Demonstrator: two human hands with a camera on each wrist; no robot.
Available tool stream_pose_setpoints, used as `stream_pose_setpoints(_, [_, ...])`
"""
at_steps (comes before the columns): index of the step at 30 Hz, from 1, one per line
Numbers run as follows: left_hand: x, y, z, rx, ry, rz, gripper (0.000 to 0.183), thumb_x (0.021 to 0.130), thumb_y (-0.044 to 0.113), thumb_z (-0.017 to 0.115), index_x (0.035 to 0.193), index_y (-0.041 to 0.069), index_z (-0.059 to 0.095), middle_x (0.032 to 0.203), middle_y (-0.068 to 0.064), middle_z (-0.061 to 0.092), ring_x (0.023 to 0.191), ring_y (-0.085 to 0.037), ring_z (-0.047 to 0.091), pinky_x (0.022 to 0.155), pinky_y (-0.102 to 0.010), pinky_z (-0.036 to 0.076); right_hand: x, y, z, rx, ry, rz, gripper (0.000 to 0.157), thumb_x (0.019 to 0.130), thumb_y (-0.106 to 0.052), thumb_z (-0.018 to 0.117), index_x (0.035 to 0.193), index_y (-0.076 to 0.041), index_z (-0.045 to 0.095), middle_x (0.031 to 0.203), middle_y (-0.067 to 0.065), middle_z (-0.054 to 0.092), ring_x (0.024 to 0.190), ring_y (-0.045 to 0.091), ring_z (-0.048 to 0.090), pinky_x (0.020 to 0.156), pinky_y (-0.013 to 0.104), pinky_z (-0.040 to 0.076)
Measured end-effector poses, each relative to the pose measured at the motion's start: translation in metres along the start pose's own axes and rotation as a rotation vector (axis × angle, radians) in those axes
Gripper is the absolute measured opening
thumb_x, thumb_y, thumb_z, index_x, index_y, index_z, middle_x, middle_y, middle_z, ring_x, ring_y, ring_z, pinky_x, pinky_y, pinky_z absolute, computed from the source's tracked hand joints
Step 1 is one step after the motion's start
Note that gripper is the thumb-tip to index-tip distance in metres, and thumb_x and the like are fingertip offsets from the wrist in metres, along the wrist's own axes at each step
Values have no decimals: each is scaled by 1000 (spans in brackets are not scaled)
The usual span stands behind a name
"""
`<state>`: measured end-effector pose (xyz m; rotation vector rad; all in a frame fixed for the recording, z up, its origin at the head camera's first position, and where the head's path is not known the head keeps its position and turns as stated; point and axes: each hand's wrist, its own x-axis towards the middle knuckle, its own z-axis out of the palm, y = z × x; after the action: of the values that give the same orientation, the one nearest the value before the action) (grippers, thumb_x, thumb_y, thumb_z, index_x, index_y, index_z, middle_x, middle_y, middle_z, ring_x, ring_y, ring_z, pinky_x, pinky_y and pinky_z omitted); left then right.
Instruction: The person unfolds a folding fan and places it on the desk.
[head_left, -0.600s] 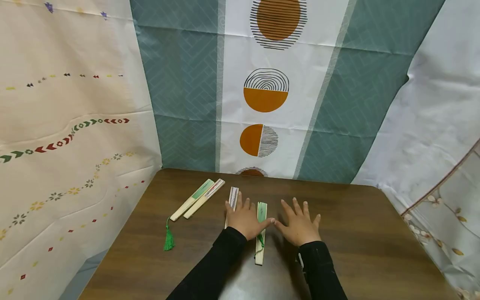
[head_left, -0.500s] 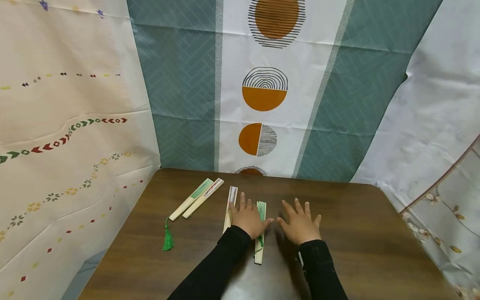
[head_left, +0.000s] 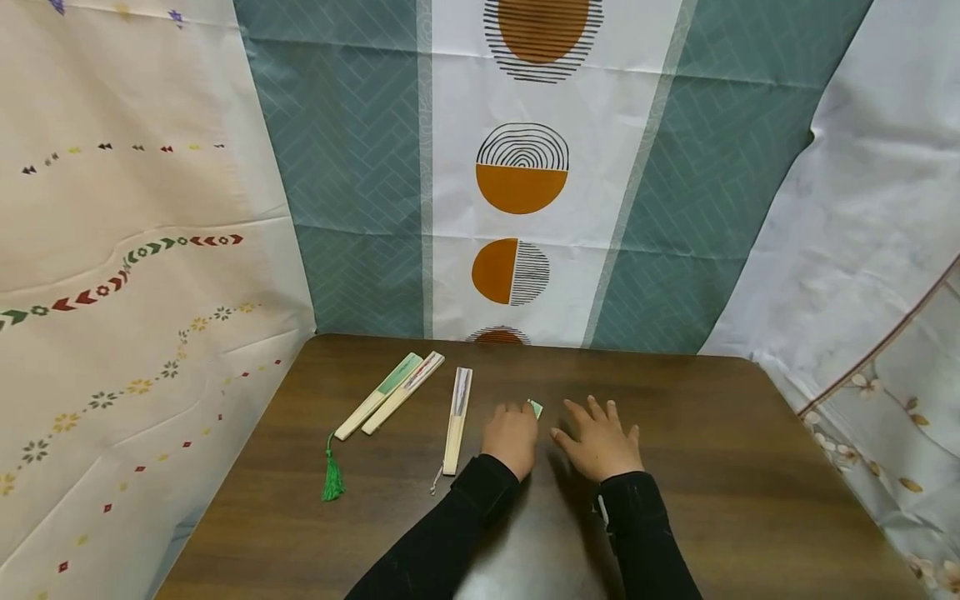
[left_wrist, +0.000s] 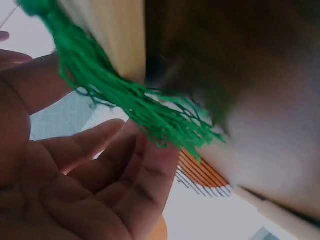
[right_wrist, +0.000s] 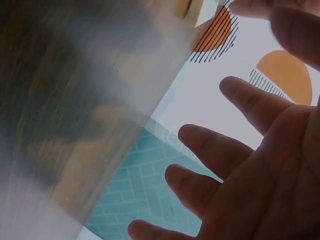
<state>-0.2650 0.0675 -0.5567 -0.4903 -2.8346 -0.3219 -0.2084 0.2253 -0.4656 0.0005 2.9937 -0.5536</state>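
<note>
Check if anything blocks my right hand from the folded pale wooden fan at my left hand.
Head view: nothing visible blocks the fan at its green corner; only brown wooden tabletop shows between it and your right hand. Your left hand hides the rest.

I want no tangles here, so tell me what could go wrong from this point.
The left hand holds a fan whose green tassel crosses that hand in the left wrist view; it might snag. The left sleeve appears close to the pale cord of a neighbouring fan and could catch it.
</note>
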Motion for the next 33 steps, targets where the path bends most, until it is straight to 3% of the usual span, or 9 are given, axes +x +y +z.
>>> stream_pose_setpoints(6, [-2,-11,1,-213,-139,-34,30,85,22,100,99,9,76,83,-1,71,70,-17,66,57,-34,57,-1,-2,6,12,8,-23,68,116,-56,59,173,-19,50,182,29,36,170,64,24,127,98,20])
stream_pose_setpoints(9, [-1,-26,6,-324,-237,-36,31,88,25,98,81,16,69,73,5,64,62,-12,57,55,-29,49,-3,-4,10,35,19,-34,68,116,-55,59,172,-17,50,181,29,37,170,62,24,127,97,22])
stream_pose_setpoints(12, [3,-37,5,-438,-267,-33,42,95,27,92,69,21,60,64,10,53,55,-9,49,51,-24,42,-1,-5,10,77,46,-58,67,117,-50,61,171,-11,51,180,31,39,169,61,28,129,93,28])
stream_pose_setpoints(14, [5,-42,-5,-517,-241,-12,45,100,30,89,69,21,57,62,11,48,55,-8,47,51,-23,39,1,-7,9,106,66,-73,67,117,-47,62,170,-6,51,178,32,42,167,59,35,130,87,35])
stream_pose_setpoints(17, [2,-40,-47,-695,-245,-6,39,104,24,85,74,16,61,63,8,51,56,-10,50,53,-22,38,3,-10,6,169,97,-98,68,117,-44,63,167,1,52,173,33,49,161,56,48,128,78,46])
stream_pose_setpoints(21, [-3,-31,-96,-928,-312,-48,16,108,13,79,95,5,74,77,-1,68,66,-18,64,57,-23,51,3,-12,3,298,96,-129,62,120,-44,59,164,0,56,160,29,65,147,50,64,120,71,56])
stream_pose_setpoints(25, [-5,-29,-107,-1040,-339,-89,8,110,10,75,107,3,77,88,-6,73,73,-17,68,67,-36,69,2,-13,1,403,87,-164,49,122,-39,56,156,-6,66,144,21,78,132,43,75,110,65,64])
stream_pose_setpoints(28, [-5,-28,-108,-1067,-353,-113,7,111,10,75,109,4,78,90,-5,73,75,-13,68,72,-43,73,3,-14,1,442,88,-174,40,122,-36,57,146,-8,73,133,16,82,121,35,79,101,57,67])
stream_pose_setpoints(33, [-5,-28,-106,-1099,-370,-127,11,111,9,73,102,4,75,87,-3,72,77,-14,69,69,-36,73,6,-16,-1,554,50,-148,33,121,-29,59,130,-2,78,113,15,83,100,31,83,83,42,71])
